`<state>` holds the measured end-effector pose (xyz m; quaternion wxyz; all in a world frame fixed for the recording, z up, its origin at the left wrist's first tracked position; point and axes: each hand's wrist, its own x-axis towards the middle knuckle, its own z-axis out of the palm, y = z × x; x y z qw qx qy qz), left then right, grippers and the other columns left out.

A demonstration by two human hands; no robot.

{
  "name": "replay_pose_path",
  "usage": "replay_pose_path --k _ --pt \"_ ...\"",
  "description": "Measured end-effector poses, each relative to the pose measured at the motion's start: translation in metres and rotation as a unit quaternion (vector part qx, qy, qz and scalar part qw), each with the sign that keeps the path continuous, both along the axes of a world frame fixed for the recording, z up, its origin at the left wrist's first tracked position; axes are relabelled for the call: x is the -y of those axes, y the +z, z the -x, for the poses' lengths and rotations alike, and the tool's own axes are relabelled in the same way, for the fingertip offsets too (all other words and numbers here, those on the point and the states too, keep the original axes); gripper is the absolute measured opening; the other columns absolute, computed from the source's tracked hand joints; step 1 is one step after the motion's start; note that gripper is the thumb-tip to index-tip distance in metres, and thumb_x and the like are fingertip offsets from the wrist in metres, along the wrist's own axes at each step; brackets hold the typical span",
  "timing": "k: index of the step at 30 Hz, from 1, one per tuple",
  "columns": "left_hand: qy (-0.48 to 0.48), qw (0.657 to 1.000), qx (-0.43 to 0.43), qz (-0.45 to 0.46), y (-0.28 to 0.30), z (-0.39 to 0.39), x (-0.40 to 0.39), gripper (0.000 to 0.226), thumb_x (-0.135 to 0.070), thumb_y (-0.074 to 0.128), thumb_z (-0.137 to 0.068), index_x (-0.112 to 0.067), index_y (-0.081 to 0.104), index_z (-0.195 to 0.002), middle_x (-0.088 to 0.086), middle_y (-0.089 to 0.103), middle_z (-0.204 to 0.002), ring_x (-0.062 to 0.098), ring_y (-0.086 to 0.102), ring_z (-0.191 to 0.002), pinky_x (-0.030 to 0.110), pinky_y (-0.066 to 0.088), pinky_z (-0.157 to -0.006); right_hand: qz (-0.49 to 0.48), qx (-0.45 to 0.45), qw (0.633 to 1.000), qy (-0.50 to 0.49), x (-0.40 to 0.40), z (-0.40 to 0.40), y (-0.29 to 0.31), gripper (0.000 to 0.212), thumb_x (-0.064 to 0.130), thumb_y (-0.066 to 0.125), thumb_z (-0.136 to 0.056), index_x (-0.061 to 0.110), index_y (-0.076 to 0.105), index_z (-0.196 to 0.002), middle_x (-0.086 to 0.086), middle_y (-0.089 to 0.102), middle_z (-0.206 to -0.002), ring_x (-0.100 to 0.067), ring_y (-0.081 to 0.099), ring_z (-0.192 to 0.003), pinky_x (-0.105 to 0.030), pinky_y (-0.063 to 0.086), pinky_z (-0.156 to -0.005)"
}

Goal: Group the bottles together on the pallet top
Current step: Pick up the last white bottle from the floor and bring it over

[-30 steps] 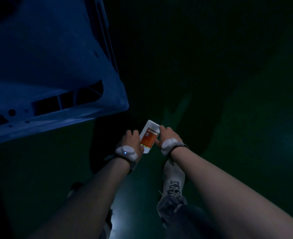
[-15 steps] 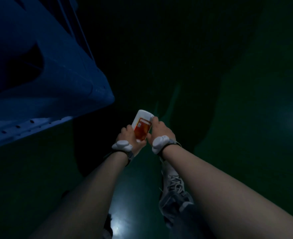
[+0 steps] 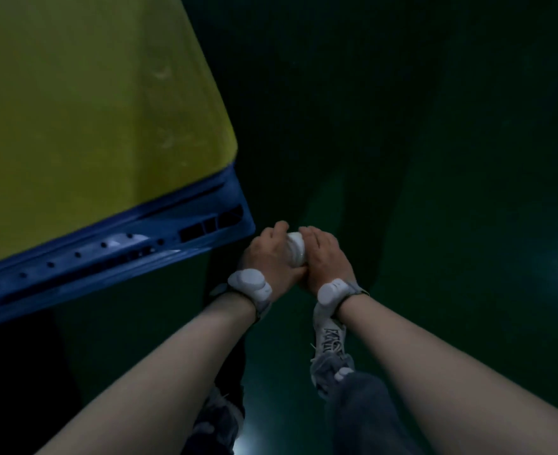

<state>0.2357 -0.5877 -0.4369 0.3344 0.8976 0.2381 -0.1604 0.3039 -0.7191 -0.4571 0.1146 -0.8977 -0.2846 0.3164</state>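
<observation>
The white bottle [image 3: 295,249] is sitting squeezed between both hands, out over the dark green floor [image 3: 435,159], just off the pallet's [image 3: 113,254] near corner and not touching it. Only its white end is showing; the rest is hiding behind the palms. The left hand [image 3: 267,257] is curling its fingers tight around the bottle's left side, and the right hand [image 3: 323,254] is clamping on from the right, fingers together over the top. White wristbands [image 3: 249,284] are showing on both wrists. The pallet's yellow top [image 3: 90,110] is lying to the left. A pale shoe [image 3: 330,336] is standing below the hands.
</observation>
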Motion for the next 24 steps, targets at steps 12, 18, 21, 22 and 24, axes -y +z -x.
replay_pose_path --k 12,18,21,22,24 --pt "0.114 0.974 0.183 0.070 0.253 0.103 -0.094 0.109 -0.079 0.072 -0.073 -0.042 0.017 -0.160 -0.015 0.056 -0.146 0.010 0.056 -0.132 0.035 0.052 -0.107 -0.197 0.093 0.975 0.038 -0.088 0.049 0.265 0.056 0.026 0.083 -0.071 0.007 0.068 -0.122 -0.010 0.072 -0.112 -0.032 0.070 -0.097 -0.046 0.059 -0.088" --pt "0.298 0.926 0.233 -0.007 0.275 0.186 -0.192 0.072 -0.080 0.067 -0.078 -0.049 0.041 -0.137 -0.025 0.063 -0.120 -0.003 0.064 -0.103 0.027 0.058 -0.082 -0.274 0.009 0.958 0.084 -0.242 0.112 0.307 0.059 0.030 0.079 -0.071 0.017 0.062 -0.126 0.000 0.069 -0.118 -0.020 0.066 -0.106 -0.039 0.057 -0.093" --pt "0.373 0.897 0.233 -0.041 0.271 0.210 -0.233 0.082 -0.090 0.060 -0.071 -0.043 0.046 -0.137 -0.020 0.064 -0.113 0.003 0.067 -0.097 0.025 0.057 -0.072 -0.269 -0.030 0.957 0.104 -0.302 0.136 0.310 0.071 0.033 0.089 -0.069 0.014 0.059 -0.132 -0.007 0.062 -0.120 -0.026 0.064 -0.102 -0.037 0.057 -0.088" --pt "0.389 0.888 0.241 -0.047 0.268 0.219 -0.251 0.080 -0.087 0.063 -0.072 -0.041 0.047 -0.136 -0.020 0.062 -0.110 0.004 0.067 -0.096 0.025 0.058 -0.070 -0.273 -0.028 0.955 0.110 -0.325 0.146 0.310 0.075 0.036 0.092 -0.067 0.014 0.059 -0.131 -0.009 0.060 -0.118 -0.029 0.064 -0.098 -0.036 0.056 -0.084" --pt "0.417 0.871 0.249 -0.074 0.260 0.230 -0.287 0.071 -0.076 0.070 -0.074 -0.040 0.049 -0.131 -0.020 0.058 -0.103 0.006 0.065 -0.091 0.025 0.057 -0.067 -0.278 -0.030 0.953 0.115 -0.365 0.164 0.308 0.079 0.040 0.095 -0.064 0.013 0.061 -0.130 -0.014 0.058 -0.113 -0.034 0.062 -0.094 -0.038 0.057 -0.081"
